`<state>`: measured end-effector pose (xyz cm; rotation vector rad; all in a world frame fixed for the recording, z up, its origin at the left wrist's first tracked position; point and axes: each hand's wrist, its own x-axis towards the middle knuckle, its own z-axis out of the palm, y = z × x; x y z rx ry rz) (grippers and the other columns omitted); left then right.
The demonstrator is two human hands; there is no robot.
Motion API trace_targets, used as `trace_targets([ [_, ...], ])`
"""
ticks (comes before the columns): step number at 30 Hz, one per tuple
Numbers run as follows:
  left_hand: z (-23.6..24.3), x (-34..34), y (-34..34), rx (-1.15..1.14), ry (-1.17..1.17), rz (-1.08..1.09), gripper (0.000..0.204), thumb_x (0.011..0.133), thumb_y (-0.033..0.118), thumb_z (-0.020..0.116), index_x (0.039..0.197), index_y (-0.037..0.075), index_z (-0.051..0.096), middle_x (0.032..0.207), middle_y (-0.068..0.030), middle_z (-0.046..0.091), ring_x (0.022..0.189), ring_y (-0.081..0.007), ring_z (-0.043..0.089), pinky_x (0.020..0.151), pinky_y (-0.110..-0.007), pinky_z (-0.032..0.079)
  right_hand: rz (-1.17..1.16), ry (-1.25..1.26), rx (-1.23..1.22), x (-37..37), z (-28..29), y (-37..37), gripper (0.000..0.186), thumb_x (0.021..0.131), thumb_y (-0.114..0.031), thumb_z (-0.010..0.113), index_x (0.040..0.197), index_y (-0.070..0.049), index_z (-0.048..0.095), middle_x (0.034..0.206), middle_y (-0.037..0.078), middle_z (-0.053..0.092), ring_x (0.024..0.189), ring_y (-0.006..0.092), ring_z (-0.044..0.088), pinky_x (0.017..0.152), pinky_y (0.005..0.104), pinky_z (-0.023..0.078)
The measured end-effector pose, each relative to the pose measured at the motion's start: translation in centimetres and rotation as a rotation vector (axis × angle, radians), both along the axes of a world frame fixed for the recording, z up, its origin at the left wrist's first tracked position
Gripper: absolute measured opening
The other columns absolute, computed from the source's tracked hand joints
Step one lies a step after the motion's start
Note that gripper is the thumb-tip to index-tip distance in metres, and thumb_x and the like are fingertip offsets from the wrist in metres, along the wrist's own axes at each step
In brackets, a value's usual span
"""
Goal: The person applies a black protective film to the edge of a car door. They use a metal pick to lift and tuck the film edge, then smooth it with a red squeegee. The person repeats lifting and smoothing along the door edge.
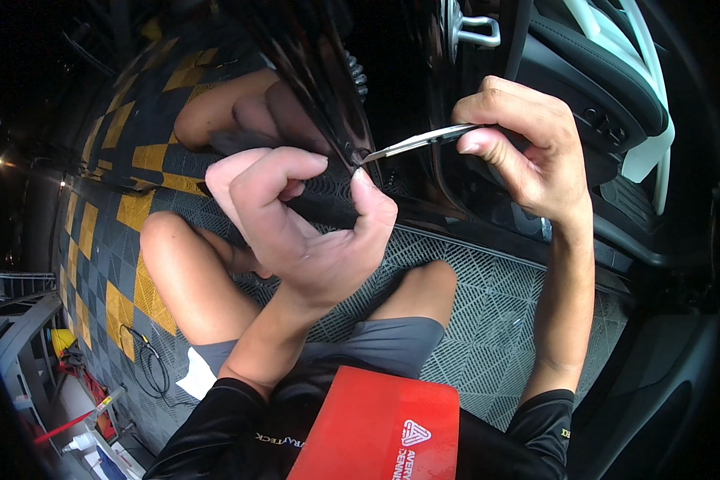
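My right hand (528, 148) pinches a slim silver craft knife (416, 144) between thumb and forefinger, its pointed end aimed down and to the left. That tip meets the lower corner of a glossy black car body panel (312, 96). Beside the tip, my left hand (304, 216) has its fingers curled and its thumb set apart from the forefinger. The left thumb tip lies right by the panel corner, close to the blade. Nothing shows between the left fingers. Any small piece at the blade tip is too small to make out.
A metal loop (478, 30) juts from the door frame. Beyond it is a black seat side with switches (604, 124). My bare knees flank the work above grey patterned floor tiles (488, 320). A black cable (150, 360) lies left, near a cluttered cart (24, 344). A flat red panel (376, 424) covers the lower middle.
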<state>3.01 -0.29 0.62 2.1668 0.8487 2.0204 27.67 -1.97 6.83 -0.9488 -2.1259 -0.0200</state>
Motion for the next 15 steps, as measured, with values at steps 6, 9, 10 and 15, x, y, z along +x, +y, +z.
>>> trace_targets([
  [6, -0.1, 0.3, -0.3, -0.011, 0.000, 0.037, 0.051, 0.069, -0.001, 0.081, 0.112, 0.007, 0.054, 0.107, -0.0060, 0.043, 0.091, -0.0169, 0.041, 0.073, -0.028, 0.036, -0.141, -0.119, 0.200, -1.2, 0.5, -2.2, 0.021, 0.081, -0.013, 0.085, 0.094, 0.000, 0.075, 0.073, 0.007, 0.059, 0.061, 0.0202, 0.056, 0.055, 0.0323, 0.040],
  [9, -0.1, 0.4, -0.3, -0.012, -0.013, 0.031, 0.051, 0.069, -0.001, 0.080, 0.112, 0.007, 0.055, 0.107, -0.0061, 0.043, 0.091, -0.0169, 0.041, 0.073, -0.028, 0.036, -0.185, -0.178, 0.286, -1.5, 0.8, -2.8, 0.021, 0.079, -0.013, 0.086, 0.094, -0.002, 0.076, 0.073, 0.006, 0.058, 0.059, 0.0183, 0.055, 0.052, 0.0320, 0.039],
  [10, 0.0, 0.3, -0.3, 0.001, 0.006, 0.037, 0.051, 0.069, -0.001, 0.080, 0.112, 0.007, 0.055, 0.107, -0.0060, 0.043, 0.091, -0.0168, 0.041, 0.073, -0.028, 0.036, -0.183, -0.182, 0.267, -1.4, 0.9, -2.9, 0.021, 0.080, -0.013, 0.086, 0.094, -0.002, 0.076, 0.073, 0.006, 0.058, 0.059, 0.0182, 0.056, 0.052, 0.0319, 0.040],
  [15, 0.0, 0.2, 0.0, 0.021, 0.016, 0.026, 0.050, 0.069, -0.001, 0.080, 0.113, 0.007, 0.055, 0.107, -0.0057, 0.044, 0.091, -0.0160, 0.041, 0.073, -0.027, 0.036, -0.164, -0.183, 0.203, -1.2, 1.3, -2.7, 0.020, 0.081, -0.014, 0.085, 0.094, -0.002, 0.076, 0.073, 0.006, 0.060, 0.060, 0.0182, 0.057, 0.053, 0.0316, 0.041],
])
